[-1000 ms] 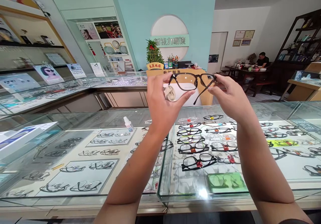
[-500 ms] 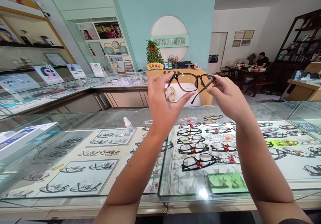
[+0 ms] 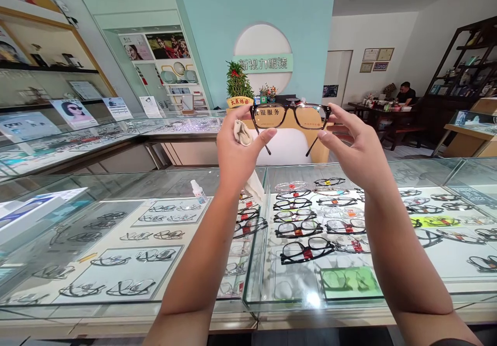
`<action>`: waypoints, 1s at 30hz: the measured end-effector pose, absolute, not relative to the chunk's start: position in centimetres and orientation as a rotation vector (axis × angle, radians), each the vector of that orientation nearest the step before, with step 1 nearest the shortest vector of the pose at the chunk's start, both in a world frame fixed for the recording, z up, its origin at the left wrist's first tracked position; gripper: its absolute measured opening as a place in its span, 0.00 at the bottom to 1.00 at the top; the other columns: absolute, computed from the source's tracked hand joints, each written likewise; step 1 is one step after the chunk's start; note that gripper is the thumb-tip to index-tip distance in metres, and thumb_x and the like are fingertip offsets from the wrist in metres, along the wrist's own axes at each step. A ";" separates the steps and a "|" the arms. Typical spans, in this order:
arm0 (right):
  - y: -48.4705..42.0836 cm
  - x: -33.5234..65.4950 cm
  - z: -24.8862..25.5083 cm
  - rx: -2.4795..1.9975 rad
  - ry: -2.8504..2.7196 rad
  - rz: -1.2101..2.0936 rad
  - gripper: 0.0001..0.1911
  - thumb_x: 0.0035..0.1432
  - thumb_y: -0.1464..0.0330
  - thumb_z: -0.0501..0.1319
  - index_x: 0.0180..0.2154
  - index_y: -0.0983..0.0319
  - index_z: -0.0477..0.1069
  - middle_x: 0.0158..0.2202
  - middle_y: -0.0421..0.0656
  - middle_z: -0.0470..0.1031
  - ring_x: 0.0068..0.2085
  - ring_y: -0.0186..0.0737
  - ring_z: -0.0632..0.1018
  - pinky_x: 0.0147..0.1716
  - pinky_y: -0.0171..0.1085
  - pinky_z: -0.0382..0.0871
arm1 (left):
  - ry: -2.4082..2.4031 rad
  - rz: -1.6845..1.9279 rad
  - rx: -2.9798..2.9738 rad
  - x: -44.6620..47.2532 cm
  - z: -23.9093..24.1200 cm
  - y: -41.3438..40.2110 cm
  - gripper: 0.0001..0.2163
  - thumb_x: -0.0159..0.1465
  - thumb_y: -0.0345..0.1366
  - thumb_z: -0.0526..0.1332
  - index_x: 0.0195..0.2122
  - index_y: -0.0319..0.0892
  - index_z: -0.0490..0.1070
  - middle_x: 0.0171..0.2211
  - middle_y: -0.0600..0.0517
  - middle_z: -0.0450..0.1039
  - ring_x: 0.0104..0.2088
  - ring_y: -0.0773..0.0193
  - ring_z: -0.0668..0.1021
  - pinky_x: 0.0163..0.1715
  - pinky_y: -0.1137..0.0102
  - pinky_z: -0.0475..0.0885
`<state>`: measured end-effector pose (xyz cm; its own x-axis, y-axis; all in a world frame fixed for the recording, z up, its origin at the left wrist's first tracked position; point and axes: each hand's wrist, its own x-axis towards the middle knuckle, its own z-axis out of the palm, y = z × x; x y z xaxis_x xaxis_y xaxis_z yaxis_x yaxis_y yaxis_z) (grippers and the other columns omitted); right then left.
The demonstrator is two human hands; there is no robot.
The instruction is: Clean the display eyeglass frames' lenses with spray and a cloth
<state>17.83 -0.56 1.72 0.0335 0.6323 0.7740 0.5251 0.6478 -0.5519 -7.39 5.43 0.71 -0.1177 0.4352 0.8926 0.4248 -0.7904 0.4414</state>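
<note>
A pair of dark-framed eyeglasses [image 3: 290,111] is held up over the glass counter, lenses upright and both temples pointing back toward me. My left hand [image 3: 243,147] pinches the left side of the frame between thumb and fingers. A beige cleaning cloth [image 3: 243,134] is bunched in that same hand, its tail hanging below the wrist. At the right hinge, my right hand [image 3: 353,149] grips the glasses with thumb and forefinger. Beneath, several eyeglass frames [image 3: 298,228] lie in rows in the display case. A small white spray bottle [image 3: 198,192] stands on the glass left of my arm.
The glass countertop [image 3: 334,304] spans the front. Farther left runs another display counter [image 3: 182,125]. A cash desk [image 3: 320,147] and a white chair back [image 3: 287,147] stand beyond my hands. A person [image 3: 406,95] sits at a dark table at the back right.
The eyeglasses have turned from a slant to face straight ahead, and both lenses and temples now show. My left hand moved slightly left and lower, and the cloth's tail came into view.
</note>
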 end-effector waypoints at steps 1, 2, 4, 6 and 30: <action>-0.7 17.8 1.7 -0.955 -1.616 0.117 0.32 0.67 0.59 0.65 0.70 0.49 0.71 0.63 0.47 0.78 0.59 0.53 0.82 0.61 0.59 0.77 | 1.008 2.091 2.067 -7.6 0.8 5.6 0.34 0.58 0.59 0.76 0.62 0.51 0.75 0.57 0.45 0.78 0.63 0.45 0.77 0.67 0.47 0.71; -0.8 17.7 1.8 -0.941 -1.615 0.125 0.32 0.67 0.59 0.65 0.70 0.48 0.71 0.63 0.47 0.77 0.59 0.53 0.82 0.62 0.59 0.76 | 1.002 2.074 2.054 -7.7 0.8 5.7 0.34 0.58 0.59 0.76 0.62 0.51 0.75 0.58 0.45 0.79 0.64 0.44 0.77 0.67 0.46 0.70; -1.0 17.7 1.9 -0.923 -1.611 0.133 0.32 0.66 0.59 0.65 0.70 0.48 0.71 0.63 0.47 0.77 0.59 0.53 0.82 0.62 0.59 0.76 | 0.991 2.052 2.042 -7.8 0.8 5.7 0.35 0.57 0.59 0.76 0.62 0.51 0.76 0.58 0.44 0.79 0.65 0.43 0.77 0.68 0.46 0.70; -1.2 17.7 2.0 -0.923 -1.607 0.130 0.31 0.67 0.59 0.65 0.70 0.48 0.71 0.62 0.47 0.77 0.59 0.53 0.82 0.62 0.58 0.77 | 0.976 2.037 2.042 -7.6 0.8 5.6 0.35 0.57 0.59 0.76 0.63 0.50 0.76 0.59 0.43 0.80 0.65 0.43 0.78 0.68 0.46 0.70; -1.6 17.5 2.4 -0.962 -1.578 0.075 0.29 0.68 0.58 0.64 0.68 0.48 0.72 0.61 0.47 0.77 0.56 0.51 0.82 0.58 0.56 0.78 | 0.971 2.031 2.003 -6.8 0.8 4.9 0.32 0.59 0.57 0.76 0.61 0.50 0.77 0.58 0.42 0.81 0.63 0.45 0.79 0.66 0.46 0.72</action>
<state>17.54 -1.56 2.45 0.0700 0.6045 0.7936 0.5269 0.6531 -0.5439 -6.75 4.90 0.81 -0.1118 0.5126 0.8513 0.3407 -0.7850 0.5175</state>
